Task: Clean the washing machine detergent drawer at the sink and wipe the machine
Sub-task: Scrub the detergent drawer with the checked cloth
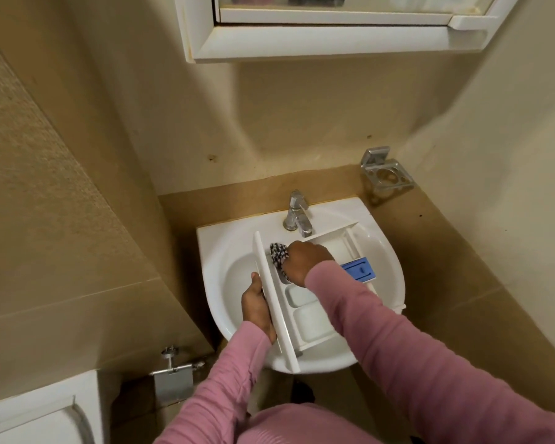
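White drawer lies across the sink; left hand clasps its front, right hand pinches a checked cloth inside it.

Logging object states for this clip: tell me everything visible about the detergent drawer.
The detergent drawer is white, plastic-looking, with several compartments and a blue insert on its right side. It lies across the white sink, front panel towards the left, below the tap. The left hand grips the front panel; the right hand presses a black-and-white cloth into a compartment.
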